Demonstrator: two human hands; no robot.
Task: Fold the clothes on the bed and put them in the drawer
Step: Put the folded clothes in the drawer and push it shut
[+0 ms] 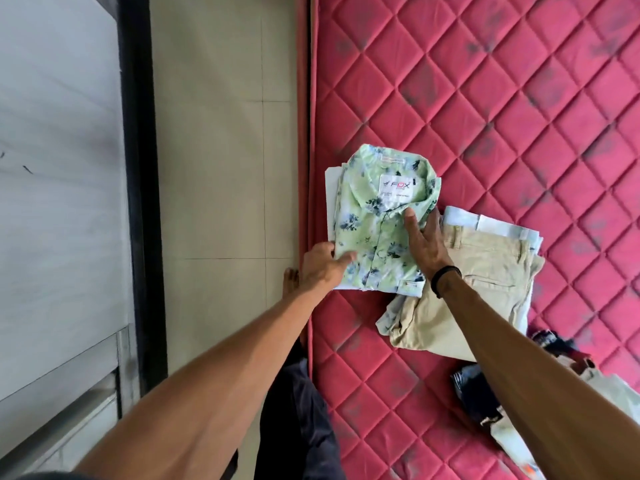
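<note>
Two hands on one folded green floral shirt [377, 230] at the quilted red mattress [485, 98] edge | left hand [323, 268] grips its near-left corner, thumb on top | right hand [426, 244] presses flat, fingers straight | soft printed cotton, neat rectangle, collar label up | one beige trousers [464, 292] folded just beside, one dark crumpled pile [485, 386] nearer.
</note>
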